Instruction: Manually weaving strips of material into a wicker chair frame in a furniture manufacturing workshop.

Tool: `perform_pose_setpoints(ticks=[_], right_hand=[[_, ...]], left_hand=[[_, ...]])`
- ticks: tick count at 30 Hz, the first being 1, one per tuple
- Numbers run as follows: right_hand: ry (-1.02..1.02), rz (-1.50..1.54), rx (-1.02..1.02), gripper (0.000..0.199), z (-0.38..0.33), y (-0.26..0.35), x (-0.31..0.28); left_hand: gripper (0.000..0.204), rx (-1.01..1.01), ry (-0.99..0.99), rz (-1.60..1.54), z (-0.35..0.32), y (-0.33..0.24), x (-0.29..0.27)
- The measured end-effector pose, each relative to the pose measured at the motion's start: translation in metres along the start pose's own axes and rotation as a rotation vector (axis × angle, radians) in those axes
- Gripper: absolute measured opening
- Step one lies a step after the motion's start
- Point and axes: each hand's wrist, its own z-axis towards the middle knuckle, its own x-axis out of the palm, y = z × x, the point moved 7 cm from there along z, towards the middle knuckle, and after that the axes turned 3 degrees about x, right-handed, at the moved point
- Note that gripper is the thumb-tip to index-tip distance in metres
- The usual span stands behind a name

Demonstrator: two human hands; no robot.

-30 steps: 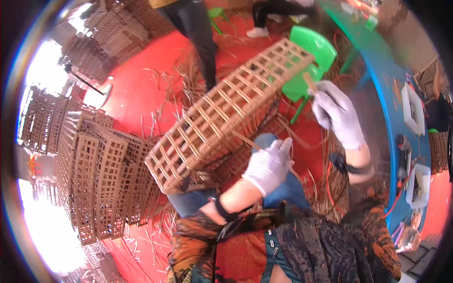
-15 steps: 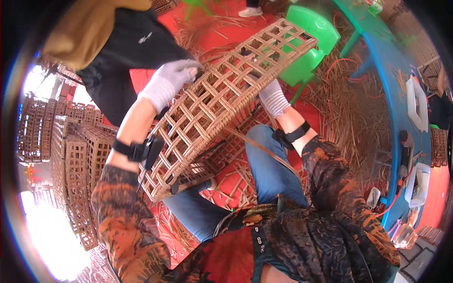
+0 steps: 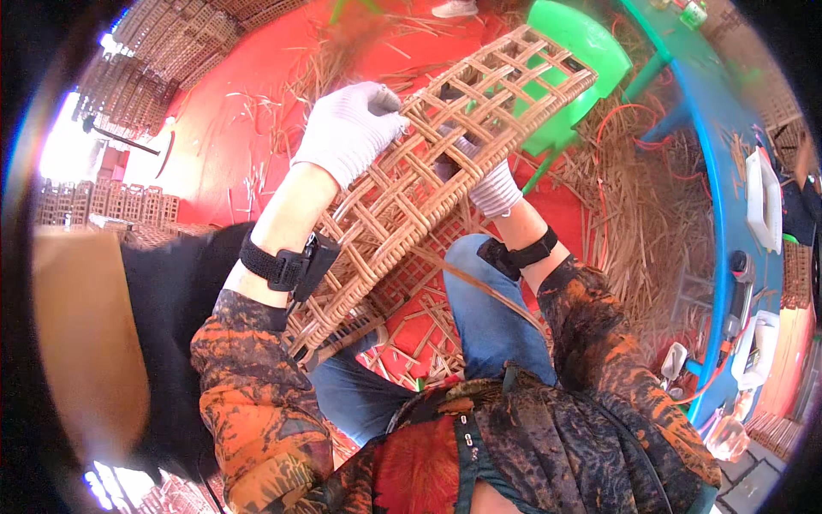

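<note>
A long wicker basket (image 3: 377,227) of open lattice weave lies slanted across my lap, from my left knee up toward the green chair. My left hand (image 3: 351,128), in a white knit glove, is at its far long edge, fingers bent and pinched on the rim strands. My right hand (image 3: 494,190), gloved too, reaches behind the lattice from the near side. Parts of its fingers show dark through the gaps, gripping the basket from behind. A loose flat cane strip (image 3: 479,287) hangs from under the basket across my right knee.
A green plastic chair (image 3: 591,51) stands beyond the basket's upper end. Cane scraps (image 3: 634,231) litter the red floor. A blue table (image 3: 709,154) with white trays (image 3: 762,201) runs along the right. A person in black and tan (image 3: 86,334) is close at left; stacked baskets (image 3: 171,43) stand behind.
My left hand has moved up and right along the basket's far edge. The basket has shifted slightly right. The person at left has moved from the upper left to the lower left.
</note>
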Motion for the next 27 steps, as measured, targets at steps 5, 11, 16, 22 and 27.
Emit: perform_pose_setpoints(ticks=[5, 11, 16, 22, 27], right_hand=[[0.088, 0.237, 0.072, 0.023, 0.005, -0.024, 0.004], [0.178, -0.818, -0.526, 0.039, 0.012, -0.021, 0.002], [0.152, -0.409, -0.352, 0.039, 0.03, -0.018, 0.0], [0.172, -0.516, -0.342, 0.036, 0.037, -0.015, -0.005], [0.147, -1.581, -0.931, 0.033, 0.003, 0.005, 0.014]], left_hand=[[0.02, 0.051, -0.048, 0.125, -0.003, -0.004, -0.006], [0.02, 0.107, -0.103, 0.255, 0.001, -0.014, -0.004], [0.023, 0.002, -0.024, 0.091, 0.002, -0.007, -0.002], [0.021, -0.061, 0.049, -0.271, 0.015, 0.006, 0.004], [0.021, -0.189, 0.045, -0.562, 0.025, 0.035, 0.02]])
